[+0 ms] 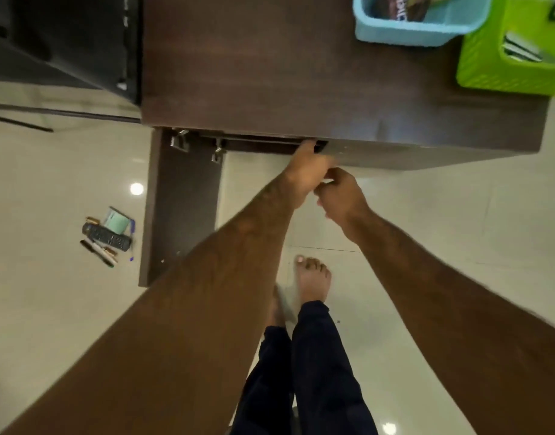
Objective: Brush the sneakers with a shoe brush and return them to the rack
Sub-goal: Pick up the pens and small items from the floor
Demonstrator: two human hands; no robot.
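No sneakers, brush or rack shelves show in the head view. I look straight down on a dark brown wooden cabinet (269, 73). Its left door (182, 199) is swung out over the floor. My left hand (304, 166) reaches to the opening under the cabinet's front edge, and its fingertips are hidden in the dark gap there. My right hand (340, 191) hovers just right of it in front of the cabinet, fingers curled, with nothing visible in them. The inside of the cabinet is out of sight.
A blue basket (426, 29) and a green basket (489, 64) stand on the cabinet's top at the right. A black appliance (65, 42) sits left of it. A remote (106, 237), pens and a small box lie on the tiled floor. My bare foot (312, 277) is below.
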